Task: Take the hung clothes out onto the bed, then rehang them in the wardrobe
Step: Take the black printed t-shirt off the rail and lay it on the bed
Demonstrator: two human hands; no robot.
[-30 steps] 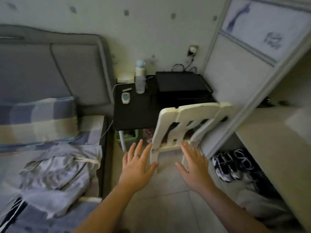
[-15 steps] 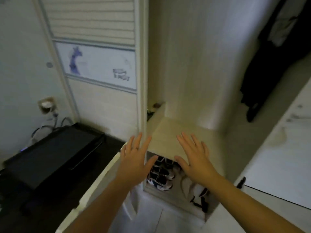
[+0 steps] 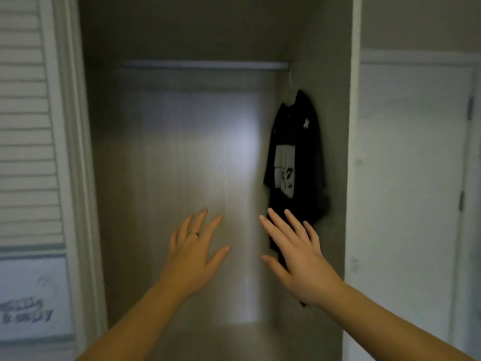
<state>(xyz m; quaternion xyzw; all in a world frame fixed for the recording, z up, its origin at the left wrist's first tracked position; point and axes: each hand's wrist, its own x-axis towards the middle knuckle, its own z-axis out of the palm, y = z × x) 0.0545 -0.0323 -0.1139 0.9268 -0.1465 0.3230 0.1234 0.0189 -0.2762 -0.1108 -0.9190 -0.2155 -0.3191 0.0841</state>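
I face the open wardrobe [image 3: 182, 157]. A hanging rail [image 3: 205, 64] runs across its top. One black T-shirt [image 3: 296, 157] with a white square print hangs at the rail's right end, against the right inner wall. My left hand [image 3: 194, 252] is raised in front of the wardrobe's back panel, fingers spread and straight, holding nothing. My right hand [image 3: 299, 259] is raised beside it, fingers straight, just in front of the shirt's lower hem; whether it touches the cloth I cannot tell. The bed is out of view.
A white slatted sliding door [image 3: 28, 126] with a drawn panel stands at the left. A white open door [image 3: 408, 191] with hinges stands at the right. The wardrobe's floor shelf [image 3: 208, 337] lies below my hands.
My view has swung from the bed, chair and side table up and right to the inside of the wardrobe. Both hands stayed raised and spread in front of me.
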